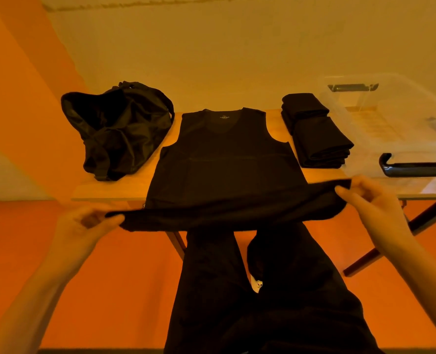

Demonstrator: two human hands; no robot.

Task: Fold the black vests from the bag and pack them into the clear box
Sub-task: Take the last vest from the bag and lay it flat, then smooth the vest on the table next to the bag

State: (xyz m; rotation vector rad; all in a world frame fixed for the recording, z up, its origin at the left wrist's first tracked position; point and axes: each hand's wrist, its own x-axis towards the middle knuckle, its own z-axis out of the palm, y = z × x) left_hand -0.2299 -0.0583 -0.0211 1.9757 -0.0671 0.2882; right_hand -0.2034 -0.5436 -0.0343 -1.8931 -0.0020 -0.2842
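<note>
Plainly, the trouble to watch for starts at the hem of the spread vest (224, 162), which lies face up on the small wooden table (125, 185) with its neckline away from the person and its lower edge raised off the near rim. The left hand (84, 226) pinches the hem's left corner and the right hand (372, 200) pinches the right corner, the two held wide apart with the cloth drawn fairly taut between them. The fabric looks thin and limp, so a pinch that catches only one layer would likely leave the other layer behind to bunch inside the fold. Uneven lift from one hand would probably skew the crease. A pull toward the body could drag the whole garment off the table, since the hem already hangs past the edge. Just right of the vest sits a stack of folded vests (319, 134), near enough for a sweeping forearm to topple. Beyond that stack, further right of the vest, stands the clear box (390, 118), with no dark cloth showing through its walls. Left of the vest slumps the black bag (117, 131), mouth open. Below the vest lies an orange floor (122, 277), and behind it rises a pale wall (211, 60).
</note>
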